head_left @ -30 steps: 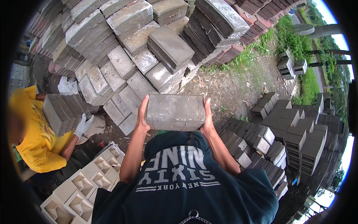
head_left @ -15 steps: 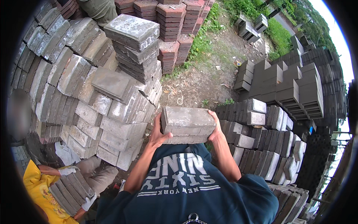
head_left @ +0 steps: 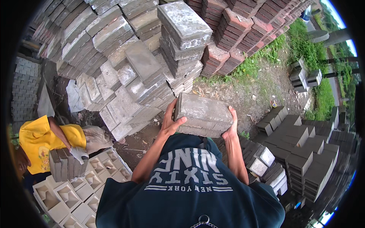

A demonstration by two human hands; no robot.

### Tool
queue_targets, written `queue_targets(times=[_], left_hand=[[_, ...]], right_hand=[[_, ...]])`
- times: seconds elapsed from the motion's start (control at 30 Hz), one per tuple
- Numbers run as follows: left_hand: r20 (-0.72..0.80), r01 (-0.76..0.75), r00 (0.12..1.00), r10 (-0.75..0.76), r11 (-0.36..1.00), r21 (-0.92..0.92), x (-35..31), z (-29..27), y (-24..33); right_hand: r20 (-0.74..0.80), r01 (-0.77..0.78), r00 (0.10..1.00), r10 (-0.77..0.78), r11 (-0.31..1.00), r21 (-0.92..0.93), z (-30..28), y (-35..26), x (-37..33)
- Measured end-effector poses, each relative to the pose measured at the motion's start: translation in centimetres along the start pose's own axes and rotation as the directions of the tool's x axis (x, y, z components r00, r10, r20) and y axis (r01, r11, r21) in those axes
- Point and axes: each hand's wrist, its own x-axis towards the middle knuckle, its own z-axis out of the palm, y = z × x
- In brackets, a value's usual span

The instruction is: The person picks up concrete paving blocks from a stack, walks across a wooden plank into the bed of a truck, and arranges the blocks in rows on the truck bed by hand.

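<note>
I hold a stack of grey concrete paving blocks (head_left: 203,114) in front of my chest, above bare dirt. My left hand (head_left: 170,122) grips the stack's left end, thumb on top. My right hand (head_left: 231,126) clasps the right end, fingers wrapped over the edge. The stack is slightly tilted, its right side lower. Directly ahead stands a tall leaning pile of grey pavers (head_left: 146,72).
A person in a yellow shirt (head_left: 38,142) crouches at the left, a gloved hand on a row of grey blocks (head_left: 62,165). White moulded blocks (head_left: 72,192) lie below left. Reddish brick stacks (head_left: 235,34) stand at the back, dark paver stacks (head_left: 304,152) at the right, with grass beyond.
My view has swung back to the left. The block stack stays in both hands, now tilted down to the right. The yellow-shirted person is back in fuller view at the left.
</note>
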Motion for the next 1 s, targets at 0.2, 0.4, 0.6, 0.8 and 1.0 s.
queue_targets(times=[0.2,0.4,0.6,0.8,1.0], left_hand=[[-0.248,-0.127,0.965,-0.081,0.685,-0.717,-5.1,-8.3,-6.6],[-0.487,-0.266,0.756,-0.438,0.475,-0.839,-8.3,-17.3,-9.0],[-0.543,-0.368,0.701,-0.463,0.418,-0.831,-9.9,-27.6,-9.6],[-0.657,-0.451,0.564,-0.5,0.48,-0.753,-10.2,-33.7,-10.1],[-0.693,-0.406,0.437,-0.573,0.562,-0.72,-12.7,-32.9,-11.4]], right_hand=[[0.035,-0.079,0.995,0.096,0.939,-0.335,9.7,5.9,2.8],[0.215,0.123,0.976,0.023,0.756,-0.642,19.9,14.2,5.0],[0.33,0.161,0.936,0.125,0.681,-0.714,29.9,21.6,7.6],[0.458,0.315,0.87,0.183,0.508,-0.802,36.5,27.1,11.7],[0.348,0.043,0.839,0.419,0.585,-0.81,34.5,31.6,15.2]])
